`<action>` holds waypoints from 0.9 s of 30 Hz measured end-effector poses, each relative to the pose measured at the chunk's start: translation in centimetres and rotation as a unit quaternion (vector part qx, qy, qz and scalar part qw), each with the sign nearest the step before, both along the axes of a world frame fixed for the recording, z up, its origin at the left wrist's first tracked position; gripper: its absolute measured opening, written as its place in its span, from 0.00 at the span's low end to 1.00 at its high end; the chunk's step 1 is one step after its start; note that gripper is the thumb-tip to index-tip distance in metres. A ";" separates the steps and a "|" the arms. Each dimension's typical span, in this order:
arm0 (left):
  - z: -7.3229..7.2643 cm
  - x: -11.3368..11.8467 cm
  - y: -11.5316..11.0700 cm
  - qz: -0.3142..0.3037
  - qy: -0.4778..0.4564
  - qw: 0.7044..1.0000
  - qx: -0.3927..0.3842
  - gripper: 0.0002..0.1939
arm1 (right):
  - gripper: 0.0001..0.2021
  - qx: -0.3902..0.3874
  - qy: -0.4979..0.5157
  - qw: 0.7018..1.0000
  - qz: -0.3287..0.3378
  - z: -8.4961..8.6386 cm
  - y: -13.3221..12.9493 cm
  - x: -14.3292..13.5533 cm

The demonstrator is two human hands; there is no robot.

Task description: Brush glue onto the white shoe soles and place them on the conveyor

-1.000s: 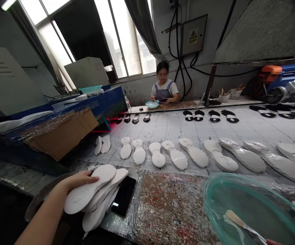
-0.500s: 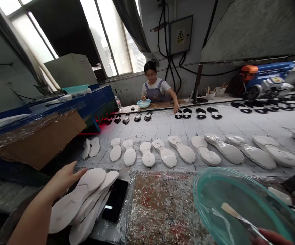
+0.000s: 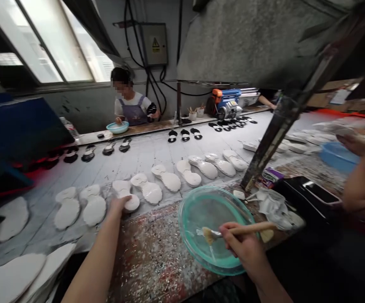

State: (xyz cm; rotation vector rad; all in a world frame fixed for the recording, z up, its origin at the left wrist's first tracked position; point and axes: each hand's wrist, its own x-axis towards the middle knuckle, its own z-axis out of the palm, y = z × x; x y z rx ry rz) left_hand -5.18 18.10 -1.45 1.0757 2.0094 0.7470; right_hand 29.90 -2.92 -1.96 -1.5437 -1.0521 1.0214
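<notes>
My right hand holds a wooden-handled brush with its pale bristles low over the teal basin. A thin, clear liquid or film shows in the basin. My left hand grips the near end of a white shoe sole in the row on the belt, thumb on top; its other fingers are largely hidden. To its left lie two white soles, the nearer being a scalloped sole. On its right a glossy white sole lies in the same row, with several more beyond.
Stacked white soles fill the lower left corner. A slanted metal post rises right of the basin. A black bag carries a phone. Across the belt a co-worker holds a black sole; another person's arm is at right.
The view has swung right. My left hand has gone from beside the stacked soles to a sole in the row. The brush has turned in my right hand, bristles now pointing left over the basin.
</notes>
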 end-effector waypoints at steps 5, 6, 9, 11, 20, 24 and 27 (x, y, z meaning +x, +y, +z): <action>1.5 -1.4 -4.3 0.078 -0.184 0.979 0.027 0.19 | 0.15 -0.027 -0.087 0.994 0.057 -0.8 1.4 -1.7; 1.5 -1.3 -6.1 0.084 -0.211 0.973 0.037 0.21 | 0.15 -0.035 -0.099 0.992 0.069 -0.9 1.6 -2.0; 0.6 0.0 -11.7 0.089 -0.416 0.903 0.066 0.29 | 0.15 -0.057 -0.120 0.986 0.103 -0.8 2.0 -2.2; -0.1 1.5 -14.6 0.073 -0.508 0.858 0.036 0.37 | 0.15 -0.070 -0.122 0.981 0.132 -0.5 2.0 -2.0; -1.8 5.1 -17.6 0.081 -0.624 0.776 -0.037 0.42 | 0.15 -0.078 -0.129 0.979 0.135 0.4 2.4 -1.3; -2.5 5.2 -17.9 0.100 -0.647 0.752 -0.079 0.35 | 0.14 -0.085 -0.112 0.978 0.152 0.1 2.7 -1.5; -2.6 6.1 -18.5 0.063 -0.670 0.732 -0.109 0.34 | 0.15 -0.092 -0.106 0.983 0.118 -0.3 2.9 -1.4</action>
